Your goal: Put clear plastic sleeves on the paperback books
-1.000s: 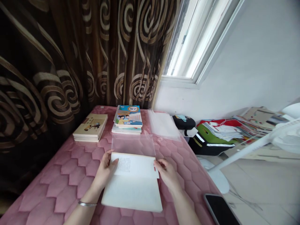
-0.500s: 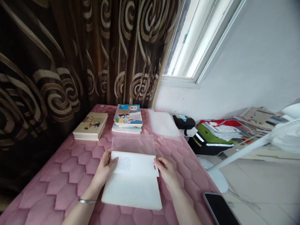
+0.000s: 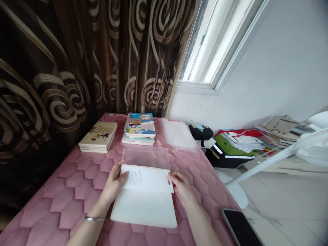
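An open book (image 3: 145, 208) lies in front of me, its lower part showing a pale blank page. Its upper part (image 3: 151, 177) has printed text at the left and a small red mark at the right. From the book's far edge a clear plastic book cover (image 3: 146, 156) extends away over the bed. My left hand (image 3: 115, 179) pinches the left edge of the upper part, thumb on top. On the opposite edge my right hand (image 3: 181, 186) grips beside the red mark, its fingertips partly hidden underneath.
A pink quilted mattress (image 3: 84, 191) carries everything. Beyond the book stand a stack of tan books (image 3: 98, 136), a stack of textbooks (image 3: 140, 124) and several clear plastic sheets (image 3: 178, 133). A phone (image 3: 241, 225) rests at the right edge, near a white fan (image 3: 266, 164).
Both hands keep their hold on the book's edges, with hardly any movement. The whole view has shifted very slightly.
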Demonstrator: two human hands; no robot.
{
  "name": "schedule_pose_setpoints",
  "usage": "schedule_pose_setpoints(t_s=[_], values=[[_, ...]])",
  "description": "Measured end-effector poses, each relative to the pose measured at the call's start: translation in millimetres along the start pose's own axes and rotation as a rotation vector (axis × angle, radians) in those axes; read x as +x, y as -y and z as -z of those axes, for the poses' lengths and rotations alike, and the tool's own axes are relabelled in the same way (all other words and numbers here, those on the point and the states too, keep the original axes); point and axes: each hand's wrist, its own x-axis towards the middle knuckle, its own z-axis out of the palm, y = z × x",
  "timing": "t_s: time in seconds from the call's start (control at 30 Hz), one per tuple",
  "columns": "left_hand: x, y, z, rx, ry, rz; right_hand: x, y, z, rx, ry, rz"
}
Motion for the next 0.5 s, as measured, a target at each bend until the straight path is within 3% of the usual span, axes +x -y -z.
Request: schedule_pose_setpoints(t_s=[0.23, 0.5], values=[[2.7, 5.3, 2.6, 0.012, 0.007, -0.026, -4.1, 6.2, -2.3, -0.266, -0.091, 0.113], [7.4, 14.6, 4.8, 0.015, 0.008, -0.056, -10.0, 14.3, -0.6, -0.393, 0.014, 0.181]])
